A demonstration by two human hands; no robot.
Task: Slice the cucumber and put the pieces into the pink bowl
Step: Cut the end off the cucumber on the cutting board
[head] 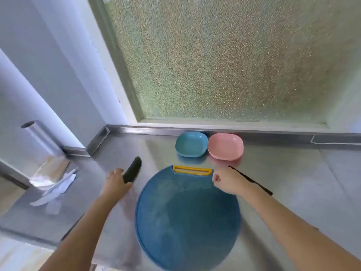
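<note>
One cucumber (132,171) in left hand (115,181), tip angled up-right

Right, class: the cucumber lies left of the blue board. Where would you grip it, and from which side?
Grip the cucumber near its near end, coming from the left, as the left hand does. It lies slanted with that end towards the person, and the board blocks the right side.

The left hand (115,180) grips the cucumber's (132,170) near end — left of the blue board (187,218). The right hand (224,181), curled, rests at the board's far-right rim — pink bowl (225,146) beyond.
</note>
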